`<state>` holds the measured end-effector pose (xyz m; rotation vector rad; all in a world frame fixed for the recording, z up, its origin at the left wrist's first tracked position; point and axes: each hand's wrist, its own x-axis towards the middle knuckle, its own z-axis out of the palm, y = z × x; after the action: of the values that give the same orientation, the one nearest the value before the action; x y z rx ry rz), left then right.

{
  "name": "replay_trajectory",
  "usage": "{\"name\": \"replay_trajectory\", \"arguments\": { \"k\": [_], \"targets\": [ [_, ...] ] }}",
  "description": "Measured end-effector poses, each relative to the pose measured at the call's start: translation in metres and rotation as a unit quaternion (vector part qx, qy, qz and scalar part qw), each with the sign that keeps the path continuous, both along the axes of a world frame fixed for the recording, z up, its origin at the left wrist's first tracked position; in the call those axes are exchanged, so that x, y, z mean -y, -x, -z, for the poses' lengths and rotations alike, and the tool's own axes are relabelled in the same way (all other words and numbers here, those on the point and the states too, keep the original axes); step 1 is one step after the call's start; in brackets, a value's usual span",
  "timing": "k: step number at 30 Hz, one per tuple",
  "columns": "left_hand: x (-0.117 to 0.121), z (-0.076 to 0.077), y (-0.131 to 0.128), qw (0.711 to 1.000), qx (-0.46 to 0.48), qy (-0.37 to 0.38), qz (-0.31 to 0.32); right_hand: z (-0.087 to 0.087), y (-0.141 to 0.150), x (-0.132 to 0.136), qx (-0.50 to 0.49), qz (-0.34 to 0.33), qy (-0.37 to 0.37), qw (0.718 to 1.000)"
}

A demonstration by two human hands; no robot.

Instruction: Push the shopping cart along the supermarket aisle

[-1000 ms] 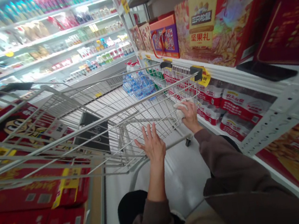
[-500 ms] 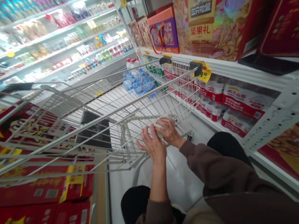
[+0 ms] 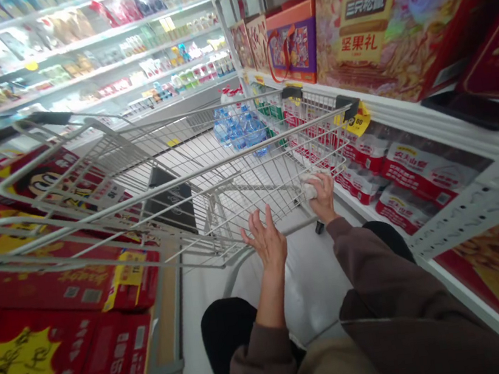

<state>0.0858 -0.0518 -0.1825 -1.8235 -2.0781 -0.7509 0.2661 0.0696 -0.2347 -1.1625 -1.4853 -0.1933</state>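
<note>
A wire shopping cart (image 3: 228, 164) stands across the aisle in front of my knees. My right hand (image 3: 323, 195) is closed round a crumpled white cloth (image 3: 309, 185) and presses it against the wires near the cart's right end. Farther left, my left hand (image 3: 266, 240) is raised at the cart's side with its fingers spread and nothing in them. Its fingertips are close to the lower wires; whether they touch, I cannot tell. A dark panel (image 3: 168, 200) with faint lettering is fixed inside the cart.
Stacked red gift boxes (image 3: 60, 359) crowd the left. On the right, a white shelf (image 3: 443, 124) carries a nut gift box (image 3: 362, 31) above red-labelled bottle packs (image 3: 413, 171). Blue-tinted water bottles (image 3: 242, 128) stand beyond the cart, before a lit chiller (image 3: 90, 61).
My right hand has moved right along the cart with the cloth, away from my left hand. My left hand stays nearly in place, fingers spread. The view has shifted slightly.
</note>
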Motion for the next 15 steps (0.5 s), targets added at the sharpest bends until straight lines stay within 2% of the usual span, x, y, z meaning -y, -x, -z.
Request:
{"name": "replay_trajectory", "arguments": {
  "k": [2,4,7,10,13,15],
  "targets": [
    [-0.002,0.004,-0.003,1.0,-0.003,0.019,0.016,0.001,0.009,-0.002,-0.066,0.065,0.016,0.996],
    [-0.004,0.006,-0.005,0.999,-0.004,0.042,0.034,0.002,0.025,0.001,-0.083,0.085,0.029,0.992],
    [-0.006,0.007,-0.007,0.996,-0.002,0.07,0.051,0.008,0.049,0.014,-0.023,0.016,0.029,0.999],
    [-0.008,0.008,-0.006,0.995,-0.008,0.084,0.062,0.013,0.054,0.023,0.059,-0.073,0.038,0.995],
    [-0.01,0.011,-0.004,0.994,-0.014,0.085,0.062,0.015,0.031,0.02,0.13,-0.132,0.062,0.981],
    [-0.011,0.015,-0.003,0.995,-0.017,0.083,0.057,0.016,0.007,0.01,0.154,-0.139,0.074,0.975]
  ]
}}
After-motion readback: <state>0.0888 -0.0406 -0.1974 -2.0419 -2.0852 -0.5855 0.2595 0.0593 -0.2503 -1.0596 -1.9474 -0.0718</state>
